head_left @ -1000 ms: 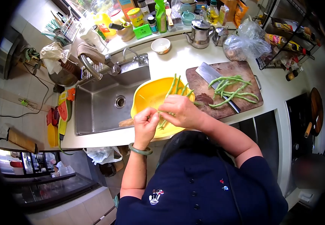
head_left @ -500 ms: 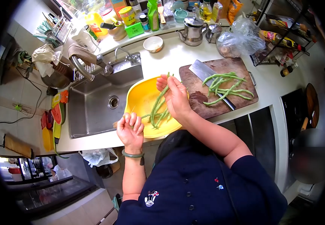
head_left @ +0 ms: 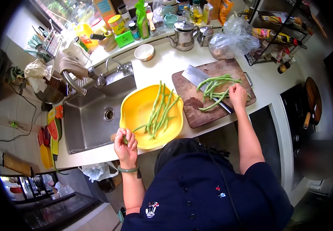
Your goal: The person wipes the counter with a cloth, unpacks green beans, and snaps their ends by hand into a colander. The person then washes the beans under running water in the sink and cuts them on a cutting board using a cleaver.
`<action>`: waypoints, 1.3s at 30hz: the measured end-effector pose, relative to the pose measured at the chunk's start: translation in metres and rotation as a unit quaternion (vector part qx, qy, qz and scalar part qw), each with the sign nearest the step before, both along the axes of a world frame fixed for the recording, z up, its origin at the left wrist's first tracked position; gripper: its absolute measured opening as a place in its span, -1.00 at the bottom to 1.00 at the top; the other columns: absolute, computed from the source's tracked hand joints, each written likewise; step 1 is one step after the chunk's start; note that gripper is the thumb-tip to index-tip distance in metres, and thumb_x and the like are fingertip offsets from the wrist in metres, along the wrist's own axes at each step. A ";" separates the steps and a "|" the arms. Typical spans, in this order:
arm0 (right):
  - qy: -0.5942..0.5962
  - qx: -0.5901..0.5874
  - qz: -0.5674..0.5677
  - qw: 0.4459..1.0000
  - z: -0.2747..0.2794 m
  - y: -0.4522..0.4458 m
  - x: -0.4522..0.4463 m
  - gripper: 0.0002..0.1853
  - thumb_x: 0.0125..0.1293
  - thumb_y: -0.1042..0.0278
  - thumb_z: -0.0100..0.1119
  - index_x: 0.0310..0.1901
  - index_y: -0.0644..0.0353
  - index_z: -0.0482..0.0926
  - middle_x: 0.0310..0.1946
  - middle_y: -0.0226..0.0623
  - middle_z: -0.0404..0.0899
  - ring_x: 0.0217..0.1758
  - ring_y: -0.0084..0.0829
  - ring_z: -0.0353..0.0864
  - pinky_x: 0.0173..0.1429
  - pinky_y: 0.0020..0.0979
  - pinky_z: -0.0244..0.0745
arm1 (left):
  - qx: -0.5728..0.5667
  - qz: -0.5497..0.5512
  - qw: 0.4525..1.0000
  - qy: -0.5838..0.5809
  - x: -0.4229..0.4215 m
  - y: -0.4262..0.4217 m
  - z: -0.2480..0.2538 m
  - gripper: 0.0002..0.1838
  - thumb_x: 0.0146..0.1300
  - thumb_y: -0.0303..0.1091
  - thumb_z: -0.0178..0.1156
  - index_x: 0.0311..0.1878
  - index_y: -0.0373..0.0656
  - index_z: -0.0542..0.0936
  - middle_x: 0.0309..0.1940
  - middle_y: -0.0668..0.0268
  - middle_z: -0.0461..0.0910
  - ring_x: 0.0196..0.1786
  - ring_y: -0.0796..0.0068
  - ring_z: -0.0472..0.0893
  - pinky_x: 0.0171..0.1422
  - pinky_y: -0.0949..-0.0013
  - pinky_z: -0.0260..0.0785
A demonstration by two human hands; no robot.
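Note:
A yellow basket (head_left: pixel 131 111) holds several long green beans (head_left: pixel 156 115) and stands by the sink. At its lower left edge my left hand (head_left: pixel 125 147) is closed, with small green bits and a thin strand between its fingers. On the wooden cutting board (head_left: pixel 197 119) lies a pile of green beans (head_left: pixel 216 84), partly across a cleaver (head_left: pixel 195 78). My right hand (head_left: pixel 238 96) is over the right side of this pile, its fingers pinched on a bean.
A steel sink (head_left: pixel 89 123) is left of the basket. Behind are a white bowl (head_left: pixel 144 52), a steel teapot (head_left: pixel 183 36) and a plastic bag (head_left: pixel 233 40). A black rack (head_left: pixel 274 38) stands at the right, a stove (head_left: pixel 295 111) below it.
My right hand has moved from above the basket to the beans on the board. The beans it held now lie in the basket. My left hand has closed more and stays at the basket's left.

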State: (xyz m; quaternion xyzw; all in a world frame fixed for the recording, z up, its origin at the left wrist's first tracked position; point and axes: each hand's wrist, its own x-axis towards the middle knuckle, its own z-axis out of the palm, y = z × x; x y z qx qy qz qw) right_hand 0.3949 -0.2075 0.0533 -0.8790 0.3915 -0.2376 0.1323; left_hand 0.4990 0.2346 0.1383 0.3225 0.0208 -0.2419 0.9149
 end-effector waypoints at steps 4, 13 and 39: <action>0.134 0.075 -0.077 0.985 -0.009 -0.009 0.000 -0.63 0.09 0.00 0.19 -0.42 0.21 0.63 -0.36 0.01 0.61 -0.24 0.02 0.60 -0.13 -0.07 0.48 | -0.028 -0.034 0.999 -0.021 0.000 -0.011 0.002 -0.89 0.28 -0.38 -0.15 -0.21 -0.16 0.35 -0.54 0.36 0.26 -0.65 0.64 0.17 -0.66 0.63 0.02; 0.087 0.110 -0.150 0.979 -0.025 -0.024 0.012 -0.62 -0.01 -0.02 0.24 -0.46 0.20 0.67 -0.36 0.02 0.63 -0.23 0.01 0.61 -0.11 -0.10 0.50 | 0.041 -0.061 0.997 -0.025 -0.003 -0.033 0.009 -0.86 0.28 -0.40 -0.15 -0.32 -0.24 0.35 -0.55 0.34 0.22 -0.61 0.62 0.18 -0.65 0.63 0.03; -0.293 0.049 0.358 0.885 0.135 0.082 0.048 -0.80 0.11 0.57 0.11 -0.18 0.27 0.52 -0.43 -0.23 0.43 -0.42 -0.35 0.49 -0.33 -0.42 0.39 | 0.119 -0.124 0.980 -0.096 0.028 -0.047 0.057 -0.75 0.39 -0.33 -0.02 -0.03 -0.31 0.48 -0.67 0.54 0.19 -0.67 0.77 0.21 -0.66 0.67 0.04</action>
